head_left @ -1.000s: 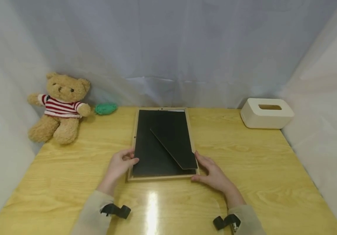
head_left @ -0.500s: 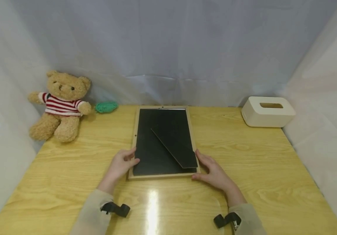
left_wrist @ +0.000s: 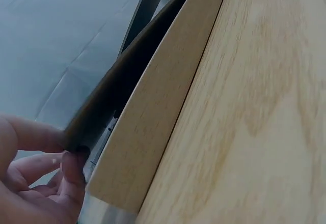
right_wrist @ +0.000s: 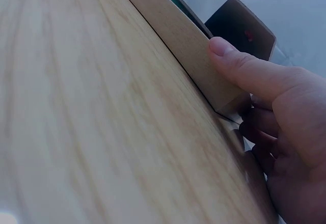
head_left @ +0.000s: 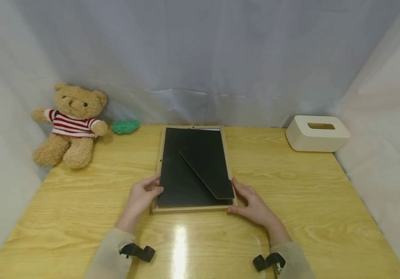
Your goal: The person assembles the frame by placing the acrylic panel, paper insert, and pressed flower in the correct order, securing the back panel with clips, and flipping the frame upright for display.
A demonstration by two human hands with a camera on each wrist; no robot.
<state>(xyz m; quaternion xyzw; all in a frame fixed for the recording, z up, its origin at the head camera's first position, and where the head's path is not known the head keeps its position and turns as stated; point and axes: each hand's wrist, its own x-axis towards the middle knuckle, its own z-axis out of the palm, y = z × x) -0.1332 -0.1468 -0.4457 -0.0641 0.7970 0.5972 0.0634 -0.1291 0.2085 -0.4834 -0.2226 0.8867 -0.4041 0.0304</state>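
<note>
A wooden picture frame (head_left: pixel 193 209) lies back side up on the table. In it sits a black backing board (head_left: pixel 182 186) with a black easel stand (head_left: pixel 217 180) slanting across it. My left hand (head_left: pixel 142 195) pinches the board's left edge between thumb and fingers. The left wrist view shows that edge of the backing board (left_wrist: pixel 114 89) raised above the frame's near rail (left_wrist: pixel 158 102). My right hand (head_left: pixel 253 205) holds the frame's near right corner, its thumb (right_wrist: pixel 239 63) pressing the near rail. A thin white strip (head_left: pixel 213 130) shows at the board's far edge.
A teddy bear (head_left: pixel 72 126) in a striped sweater sits at the far left, beside a green bundle (head_left: pixel 126 127). A cream tissue box (head_left: pixel 318 133) stands at the far right. Pale curtains (head_left: pixel 200 58) border the wooden table (head_left: pixel 308 186).
The left edge of the board has risen slightly, and my left thumb has shifted a little left. The white strip at the far edge looks shorter than half a second ago. My right hand stays put.
</note>
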